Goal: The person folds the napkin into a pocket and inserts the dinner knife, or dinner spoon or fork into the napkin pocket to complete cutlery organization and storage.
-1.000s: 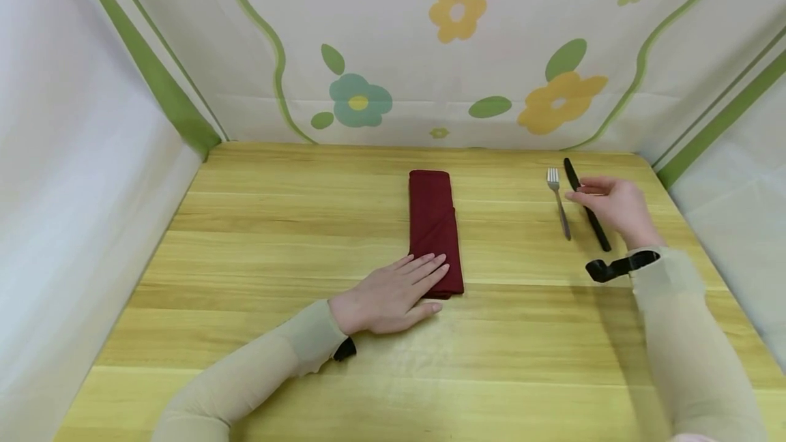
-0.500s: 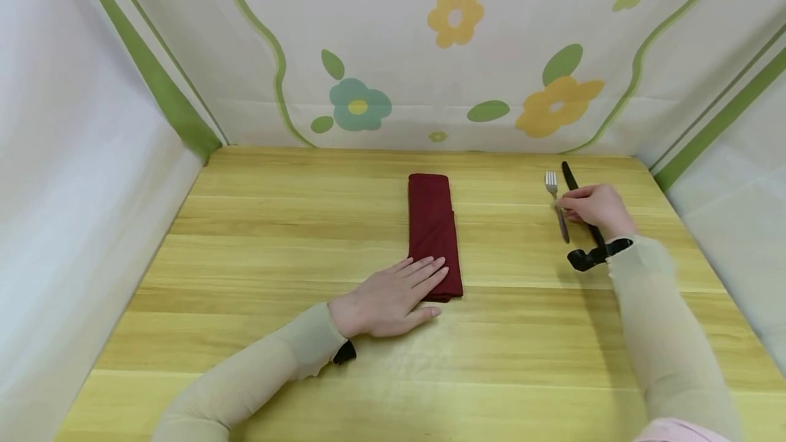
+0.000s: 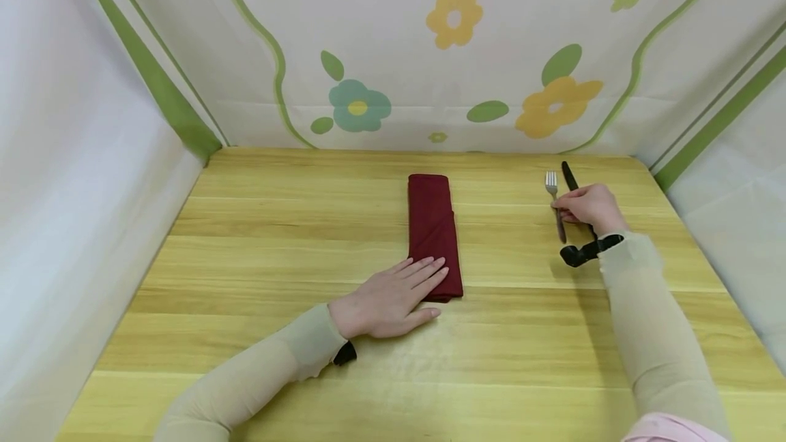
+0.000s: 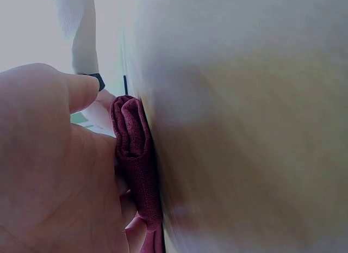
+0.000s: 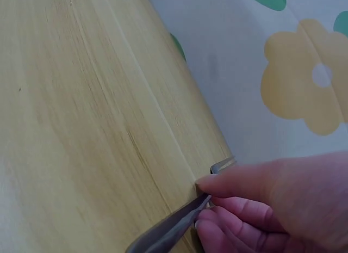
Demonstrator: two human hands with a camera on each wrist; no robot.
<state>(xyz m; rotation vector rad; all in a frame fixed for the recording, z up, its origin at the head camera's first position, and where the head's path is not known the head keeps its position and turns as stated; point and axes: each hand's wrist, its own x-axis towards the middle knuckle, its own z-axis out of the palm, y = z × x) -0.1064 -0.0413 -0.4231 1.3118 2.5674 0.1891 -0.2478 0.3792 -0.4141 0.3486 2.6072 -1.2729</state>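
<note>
A folded dark red cloth napkin point(image 3: 432, 213) lies lengthwise on the wooden table. My left hand point(image 3: 389, 300) rests flat across its near end, fingers straight. In the left wrist view the napkin's folded layers point(image 4: 133, 133) show beside the palm. At the far right, my right hand point(image 3: 592, 206) pinches a metal fork point(image 3: 551, 183) by its handle between thumb and fingers. The fork's tines point to the back. The right wrist view shows the handle point(image 5: 168, 227) running out from the fingertips. Just right of the fork lies a black knife point(image 3: 569, 174), its middle hidden beneath the right hand.
The light wooden table point(image 3: 276, 224) ends at a white backdrop point(image 3: 399, 33) printed with flowers and leaves. White fabric walls point(image 3: 74, 176) stand at the left and right sides.
My right hand has moved left and slightly down from above the knife to the fork, and its fingers have closed on the handle. The left hand and napkin stay in place.
</note>
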